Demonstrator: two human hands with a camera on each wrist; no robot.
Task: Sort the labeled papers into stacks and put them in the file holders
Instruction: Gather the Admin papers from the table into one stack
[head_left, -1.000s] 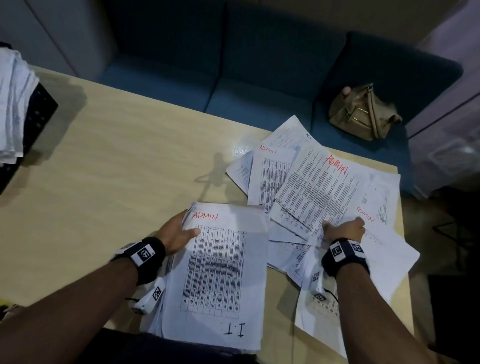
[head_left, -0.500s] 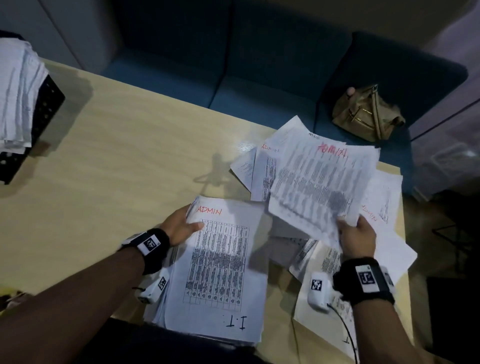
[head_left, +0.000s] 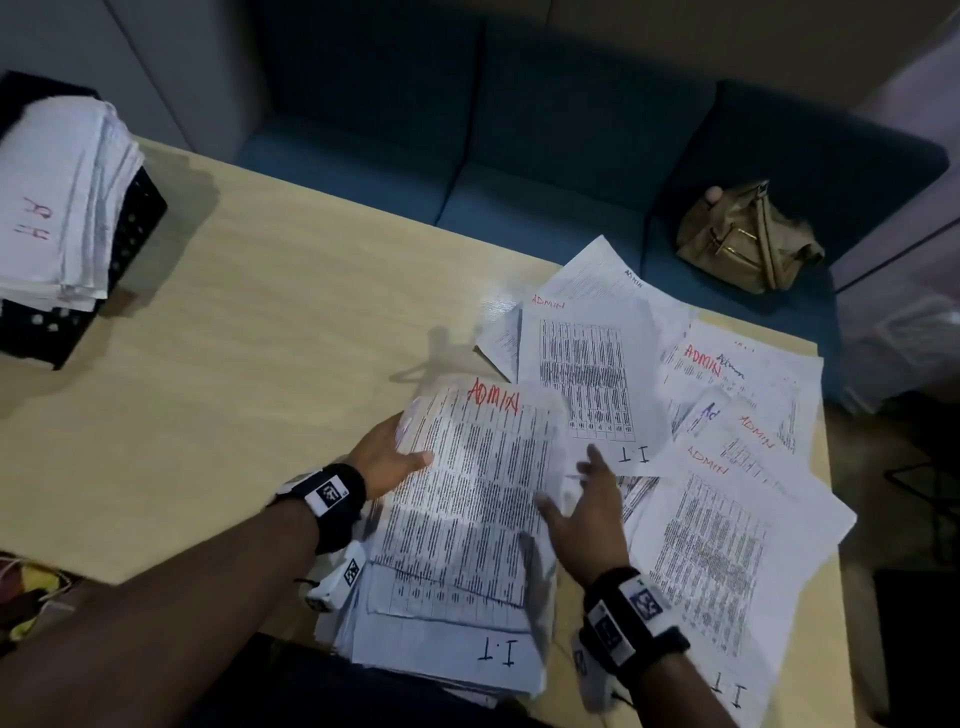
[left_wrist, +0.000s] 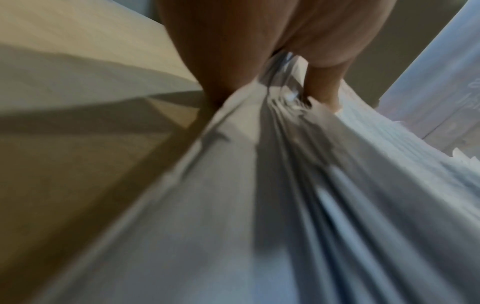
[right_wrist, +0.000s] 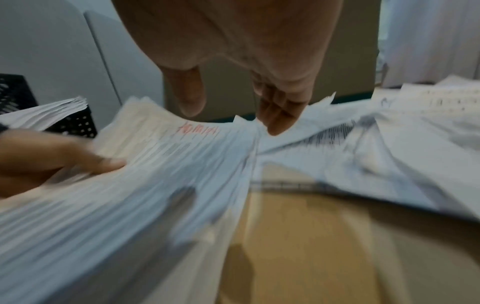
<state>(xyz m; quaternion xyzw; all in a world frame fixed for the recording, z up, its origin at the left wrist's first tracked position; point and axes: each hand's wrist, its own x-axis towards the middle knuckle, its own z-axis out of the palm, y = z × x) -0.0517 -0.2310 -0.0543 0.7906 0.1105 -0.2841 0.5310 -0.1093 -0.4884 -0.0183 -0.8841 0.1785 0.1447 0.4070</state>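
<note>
A stack of printed sheets marked ADMIN in red (head_left: 457, 525) lies at the near edge of the table. My left hand (head_left: 387, 460) grips its left edge, thumb on top and fingers under, as the left wrist view shows with the stack (left_wrist: 272, 185) pinched. My right hand (head_left: 584, 512) hovers with fingers spread over the stack's right edge, holding nothing; the right wrist view shows the right hand (right_wrist: 233, 98) open above the top sheet (right_wrist: 161, 164). Loose sheets marked ADMIN and I.T (head_left: 722, 467) lie spread to the right.
A black perforated file holder (head_left: 130, 234) full of papers stands at the table's far left. Behind the wooden table (head_left: 234, 364) is a blue sofa (head_left: 519, 156) with a tan bag (head_left: 748, 239) on it. The table's right edge is close to the loose sheets.
My right hand lifted an ADMIN sheet from the loose pile, carried it left onto the stack under my left hand, and let it go. The head view shifted, showing the file holder more fully.
</note>
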